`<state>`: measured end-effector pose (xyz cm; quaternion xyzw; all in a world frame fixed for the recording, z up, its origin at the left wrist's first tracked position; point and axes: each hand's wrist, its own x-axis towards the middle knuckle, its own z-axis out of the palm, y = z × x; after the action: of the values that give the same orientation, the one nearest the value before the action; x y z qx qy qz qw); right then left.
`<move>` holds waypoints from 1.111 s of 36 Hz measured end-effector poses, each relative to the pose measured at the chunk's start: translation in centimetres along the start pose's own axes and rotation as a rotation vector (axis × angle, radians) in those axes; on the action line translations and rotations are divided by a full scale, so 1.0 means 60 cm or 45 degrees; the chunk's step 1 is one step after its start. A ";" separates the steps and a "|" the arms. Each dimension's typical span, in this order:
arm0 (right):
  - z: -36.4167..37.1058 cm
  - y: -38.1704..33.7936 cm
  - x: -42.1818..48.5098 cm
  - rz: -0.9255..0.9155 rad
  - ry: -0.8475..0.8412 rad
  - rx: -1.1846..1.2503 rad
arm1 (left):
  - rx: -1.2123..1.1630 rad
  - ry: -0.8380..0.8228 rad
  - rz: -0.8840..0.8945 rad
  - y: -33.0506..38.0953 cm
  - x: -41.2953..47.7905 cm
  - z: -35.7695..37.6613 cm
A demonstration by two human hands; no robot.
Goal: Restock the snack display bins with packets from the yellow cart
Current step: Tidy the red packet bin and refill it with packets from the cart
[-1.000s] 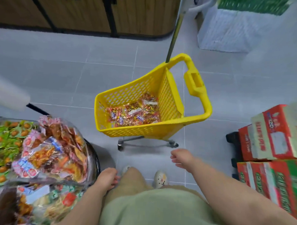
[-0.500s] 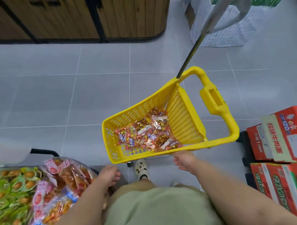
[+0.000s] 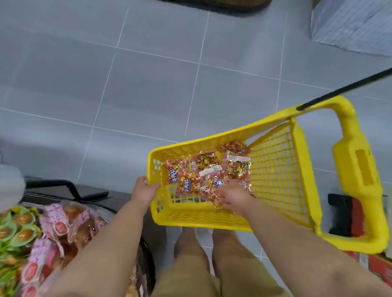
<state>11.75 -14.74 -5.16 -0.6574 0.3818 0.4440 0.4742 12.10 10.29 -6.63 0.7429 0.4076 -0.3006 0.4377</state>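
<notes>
The yellow cart (image 3: 278,173) stands on the floor right in front of my legs, its mesh basket holding several red and gold snack packets (image 3: 203,170). My left hand (image 3: 144,190) grips the basket's near left corner, thumb over the rim. My right hand (image 3: 232,197) reaches inside the basket and lies on the nearest packets, fingers curled into them. The display bins (image 3: 54,227) sit at lower left, one with green packets, one with pink and orange packets.
Red and green cartons (image 3: 382,266) are stacked on the floor at the right, behind the cart's handle. A black pole (image 3: 348,87) rises from the cart's far corner. A black stand frame (image 3: 67,186) edges the bins. Grey tiled floor stretches ahead.
I have stepped up to the cart. My left hand rose from my side and took hold of the basket corner. My right hand moved from the basket's rim down onto the packets.
</notes>
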 end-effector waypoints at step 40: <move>0.174 -0.083 0.321 -0.228 0.034 -0.328 | -0.180 0.180 0.126 -0.056 0.091 0.063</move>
<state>20.11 -4.98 -23.60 -0.7500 0.2677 0.4364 0.4188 11.47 9.72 -14.01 0.7488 0.4203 -0.1960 0.4735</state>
